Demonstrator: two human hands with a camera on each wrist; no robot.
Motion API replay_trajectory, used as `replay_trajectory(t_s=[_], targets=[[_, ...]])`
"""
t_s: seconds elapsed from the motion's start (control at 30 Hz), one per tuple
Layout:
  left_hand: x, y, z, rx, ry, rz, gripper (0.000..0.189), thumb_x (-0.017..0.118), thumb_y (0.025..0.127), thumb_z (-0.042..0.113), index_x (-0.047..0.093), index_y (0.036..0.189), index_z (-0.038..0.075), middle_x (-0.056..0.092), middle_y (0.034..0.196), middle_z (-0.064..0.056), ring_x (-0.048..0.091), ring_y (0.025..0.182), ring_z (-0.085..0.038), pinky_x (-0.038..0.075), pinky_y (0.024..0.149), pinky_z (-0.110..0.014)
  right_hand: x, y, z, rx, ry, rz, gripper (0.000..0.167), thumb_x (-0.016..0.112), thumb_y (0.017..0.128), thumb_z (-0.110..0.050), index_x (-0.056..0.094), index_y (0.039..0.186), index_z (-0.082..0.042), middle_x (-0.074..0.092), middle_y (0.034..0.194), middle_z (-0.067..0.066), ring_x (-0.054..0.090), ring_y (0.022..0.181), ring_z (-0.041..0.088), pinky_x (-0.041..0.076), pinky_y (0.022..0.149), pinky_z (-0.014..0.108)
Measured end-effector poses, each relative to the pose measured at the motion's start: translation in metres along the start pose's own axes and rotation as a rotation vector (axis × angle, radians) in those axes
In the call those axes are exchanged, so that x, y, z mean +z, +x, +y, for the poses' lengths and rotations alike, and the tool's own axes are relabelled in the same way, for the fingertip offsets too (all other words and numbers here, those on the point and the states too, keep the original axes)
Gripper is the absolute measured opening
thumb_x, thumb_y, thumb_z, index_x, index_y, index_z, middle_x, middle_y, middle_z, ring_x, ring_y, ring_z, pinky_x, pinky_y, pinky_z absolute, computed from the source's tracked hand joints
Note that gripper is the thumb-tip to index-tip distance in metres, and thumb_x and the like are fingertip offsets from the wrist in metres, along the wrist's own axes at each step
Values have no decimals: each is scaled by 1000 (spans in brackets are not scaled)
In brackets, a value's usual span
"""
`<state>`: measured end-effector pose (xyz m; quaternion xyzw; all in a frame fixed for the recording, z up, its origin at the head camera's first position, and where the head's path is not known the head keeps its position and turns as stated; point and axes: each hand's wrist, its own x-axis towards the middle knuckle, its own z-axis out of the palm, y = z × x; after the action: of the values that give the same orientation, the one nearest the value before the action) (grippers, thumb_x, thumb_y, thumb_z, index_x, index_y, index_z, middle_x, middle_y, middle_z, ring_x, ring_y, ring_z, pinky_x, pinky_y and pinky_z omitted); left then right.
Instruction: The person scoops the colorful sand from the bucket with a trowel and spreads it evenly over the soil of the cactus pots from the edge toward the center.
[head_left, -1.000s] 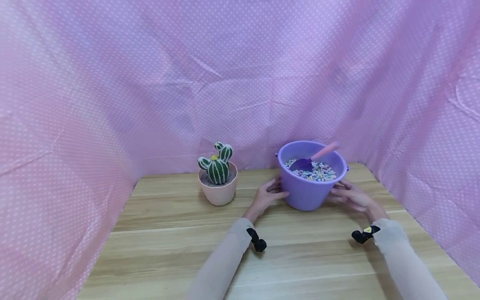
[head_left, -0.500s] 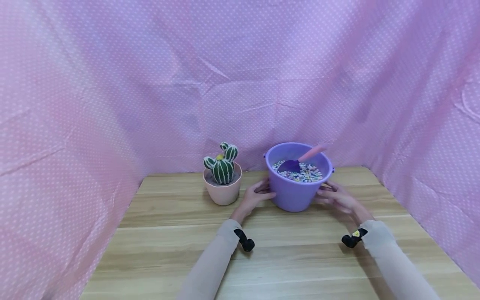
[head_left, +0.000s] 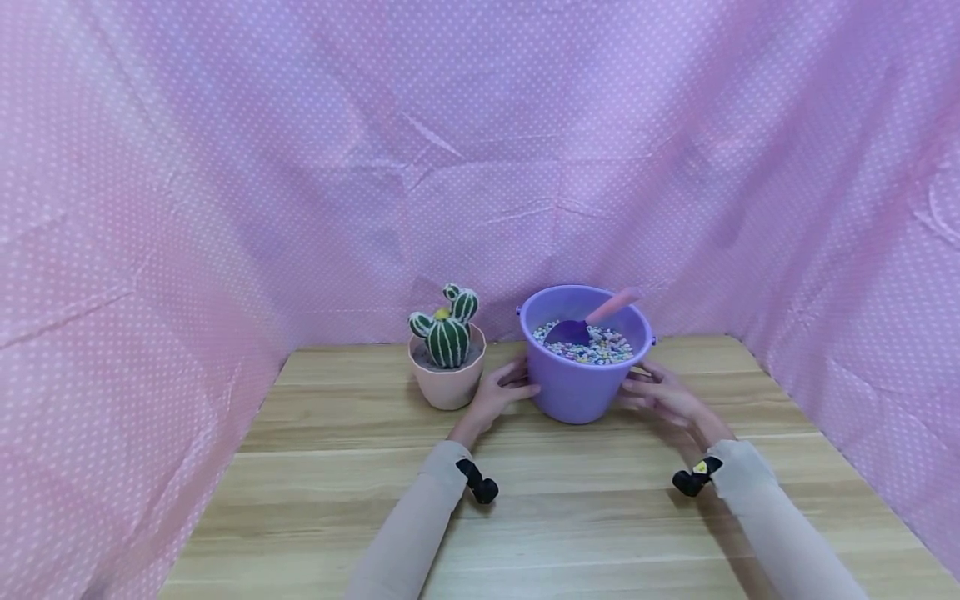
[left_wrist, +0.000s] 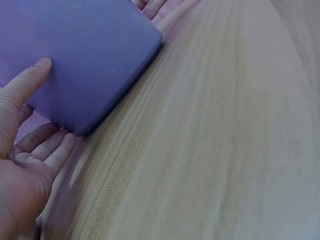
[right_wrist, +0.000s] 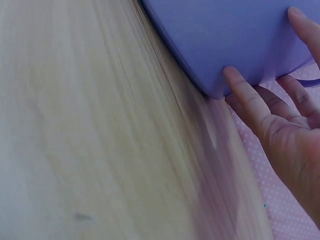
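A purple bucket (head_left: pixel 573 392) stands upright near the back of the table, filled partway with small multicoloured beads (head_left: pixel 611 346). A toy shovel (head_left: pixel 570 332) with a purple blade and pink handle leans in it, blade on the beads. My left hand (head_left: pixel 498 393) touches the bucket's left side, thumb (left_wrist: pixel 31 80) on the front wall and the other fingers at its lower edge. On the opposite side, my right hand (head_left: pixel 667 396) presses spread, mostly straight fingers (right_wrist: pixel 247 95) against the wall. The far side of the bucket is hidden.
A striped cactus (head_left: pixel 447 342) in a pale pink pot (head_left: pixel 447 387) stands close to the left of my left hand. Pink dotted cloth (head_left: pixel 480 167) hangs behind and beside the wooden table (head_left: pixel 570 517). Black wrist straps sit on both sleeves.
Both hands have moved left together with the bucket, narrowing the gap to the potted cactus. The shovel has travelled along inside. The head view has shifted slightly.
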<state>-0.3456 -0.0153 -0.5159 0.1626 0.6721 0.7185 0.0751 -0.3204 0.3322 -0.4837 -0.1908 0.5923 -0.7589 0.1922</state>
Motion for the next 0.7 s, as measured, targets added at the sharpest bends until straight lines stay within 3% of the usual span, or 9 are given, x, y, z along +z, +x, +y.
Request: replay_trajectory(t_s=[0.3, 0.53, 0.7], targets=[[-1, -2, 0, 11, -18, 1, 65, 76, 89, 1, 50, 149, 3, 55, 148, -21, 57, 134, -38, 52, 110, -37, 4, 3, -1, 12, -49, 15, 82, 52, 101, 4, -7, 158, 4, 66, 126, -12, 68, 116, 12, 52, 108, 43], [1, -4, 1, 36, -6, 2, 65, 75, 90, 1, 49, 149, 3, 57, 146, -22, 59, 132, -38, 53, 109, -35, 0, 0, -3, 40, -52, 7, 74, 51, 101, 6, 12, 162, -6, 67, 130, -8, 70, 114, 16, 52, 108, 40], [3, -4, 5, 57, -26, 41, 59, 72, 91, 0, 51, 147, 0, 58, 143, -26, 58, 131, -41, 54, 108, -35, -3, 3, -13, 69, -179, 19, 75, 54, 100, 2, 8, 159, 7, 66, 126, -16, 67, 115, 7, 53, 107, 30]])
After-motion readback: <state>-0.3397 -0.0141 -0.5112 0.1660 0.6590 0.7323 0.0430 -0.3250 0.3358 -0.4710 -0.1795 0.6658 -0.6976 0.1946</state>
